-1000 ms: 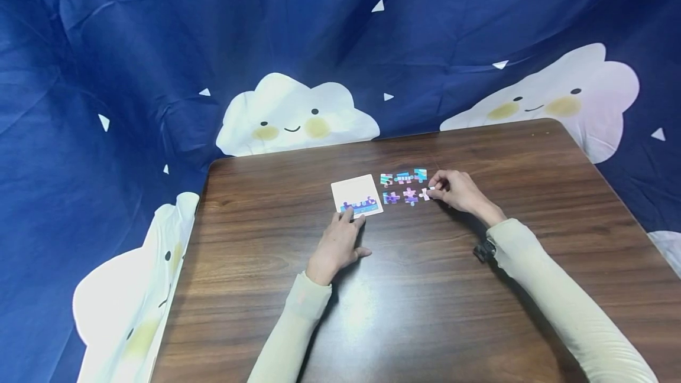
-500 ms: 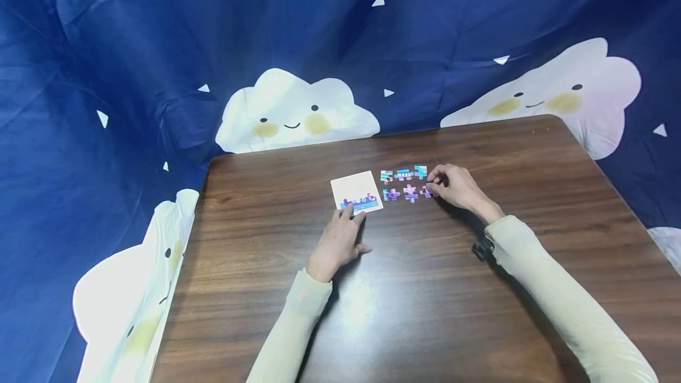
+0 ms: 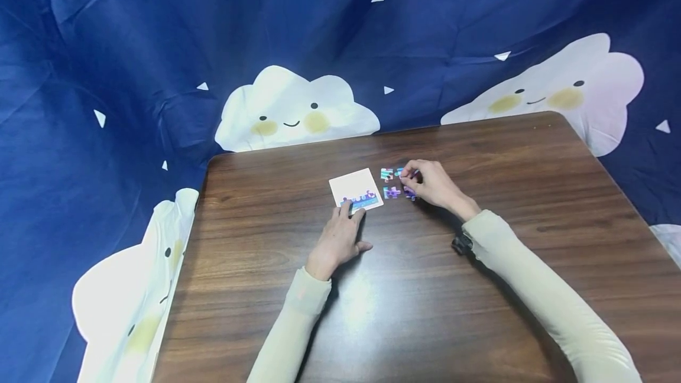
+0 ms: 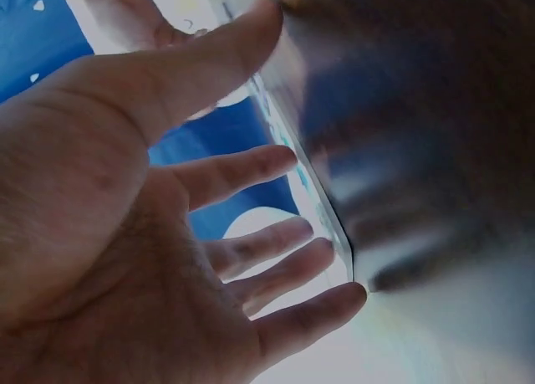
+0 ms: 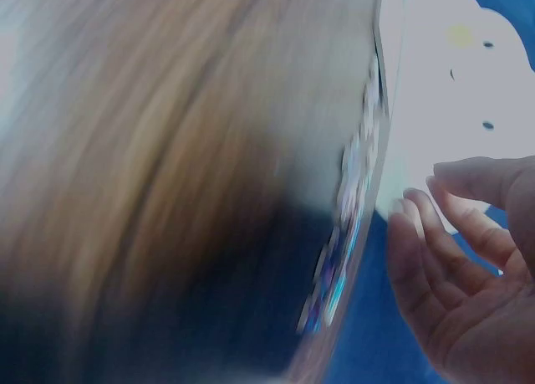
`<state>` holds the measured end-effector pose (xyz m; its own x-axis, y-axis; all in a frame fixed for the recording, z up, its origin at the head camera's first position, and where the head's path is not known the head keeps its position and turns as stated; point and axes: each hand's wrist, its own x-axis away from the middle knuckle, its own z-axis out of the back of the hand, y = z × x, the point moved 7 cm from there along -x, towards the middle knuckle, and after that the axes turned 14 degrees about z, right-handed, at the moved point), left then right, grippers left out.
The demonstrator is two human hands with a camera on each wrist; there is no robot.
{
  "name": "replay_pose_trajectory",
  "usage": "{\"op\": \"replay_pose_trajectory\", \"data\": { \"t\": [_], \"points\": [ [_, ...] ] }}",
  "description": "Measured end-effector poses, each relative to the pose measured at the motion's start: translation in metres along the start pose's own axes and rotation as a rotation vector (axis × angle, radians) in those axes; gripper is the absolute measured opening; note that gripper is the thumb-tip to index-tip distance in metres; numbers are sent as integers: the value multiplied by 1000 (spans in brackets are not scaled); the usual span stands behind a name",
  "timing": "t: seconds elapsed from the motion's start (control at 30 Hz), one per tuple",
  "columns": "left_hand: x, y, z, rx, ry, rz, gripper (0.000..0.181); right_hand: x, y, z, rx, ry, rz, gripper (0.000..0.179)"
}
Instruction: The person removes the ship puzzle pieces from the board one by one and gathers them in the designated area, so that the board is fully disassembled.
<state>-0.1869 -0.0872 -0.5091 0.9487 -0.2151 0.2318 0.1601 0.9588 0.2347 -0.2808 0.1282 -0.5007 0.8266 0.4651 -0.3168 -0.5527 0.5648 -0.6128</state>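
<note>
In the head view my left hand (image 3: 336, 244) rests at the near edge of a square white puzzle board (image 3: 353, 185), fingers spread and touching its edge. A purple-blue strip (image 3: 360, 201) of joined puzzle pieces lies along the board's near side. My right hand (image 3: 436, 185) hovers over the loose jigsaw pieces (image 3: 391, 192) right of the board, covering part of them. In the right wrist view the fingers of the right hand (image 5: 468, 258) are loosely bent, thumb and index tips close, with nothing visible between them. The left wrist view shows the left hand (image 4: 167, 233) with extended fingers.
A brown wood-grain table (image 3: 255, 241) bears everything. Behind and left hangs a blue curtain (image 3: 133, 34) with white smiling clouds and small triangles. A small black device (image 3: 461, 244) sits at the right wrist.
My right hand has moved left from the rightmost lower piece, across the loose pieces, and now covers some of them. My left hand stays at the board.
</note>
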Motion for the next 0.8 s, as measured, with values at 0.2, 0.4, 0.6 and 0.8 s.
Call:
{"op": "replay_pose_trajectory", "data": {
  "t": [0.2,0.4,0.6,0.8],
  "points": [
    [-4,-10,5,16,30,-4,72,-17,-18,-27,-63,-73,27,5],
    [-9,-14,11,42,43,-51,67,-31,-33,-45,-82,-99,52,5],
    [-9,-13,14,123,36,-148,70,-41,-42,-61,-103,-137,73,3],
    [-7,-25,22,151,24,-58,68,-46,-47,-76,-113,-180,80,6]
  ]
}}
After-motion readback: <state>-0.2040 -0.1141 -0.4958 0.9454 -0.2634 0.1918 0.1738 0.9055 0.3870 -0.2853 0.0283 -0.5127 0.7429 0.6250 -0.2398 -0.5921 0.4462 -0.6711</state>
